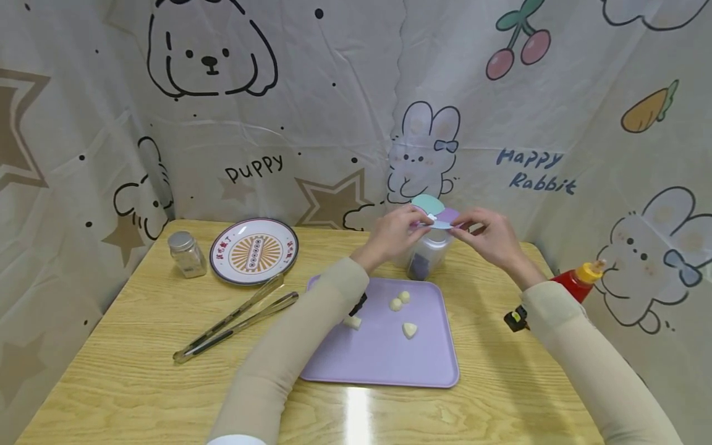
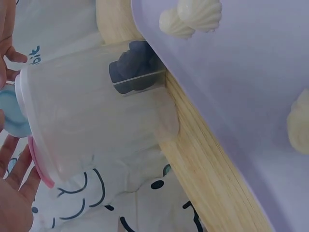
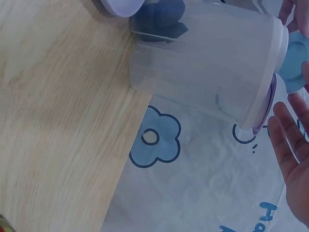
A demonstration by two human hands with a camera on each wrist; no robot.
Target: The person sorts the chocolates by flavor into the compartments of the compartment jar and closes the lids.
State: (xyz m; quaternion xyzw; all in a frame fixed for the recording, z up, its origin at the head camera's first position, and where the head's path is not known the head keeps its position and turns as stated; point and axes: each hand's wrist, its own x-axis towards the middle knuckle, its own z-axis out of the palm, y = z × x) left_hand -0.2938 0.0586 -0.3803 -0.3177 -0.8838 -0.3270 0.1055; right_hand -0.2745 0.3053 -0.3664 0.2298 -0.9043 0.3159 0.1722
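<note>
A tall clear plastic container (image 1: 429, 254) stands behind the tray, with dark pieces (image 2: 137, 67) visible low inside one section. Its top carries coloured lid flaps: a teal flap (image 1: 427, 203), a purple flap (image 1: 448, 214), a pink flap (image 2: 40, 162) and a light blue flap (image 3: 293, 63). The light blue flap is tilted up from the rim. My left hand (image 1: 394, 235) pinches that flap from the left, its other fingers near the pink flap. From the right, my right hand (image 1: 491, 237) pinches the same flap between thumb and fingers.
A lilac tray (image 1: 384, 364) bears several small cream-white pieces (image 1: 409, 330), some ridged. To the left are metal tongs (image 1: 233, 321), a patterned plate (image 1: 254, 251) and a lidded jar (image 1: 187, 254). A red squeeze bottle (image 1: 573, 283) is partly behind my right forearm.
</note>
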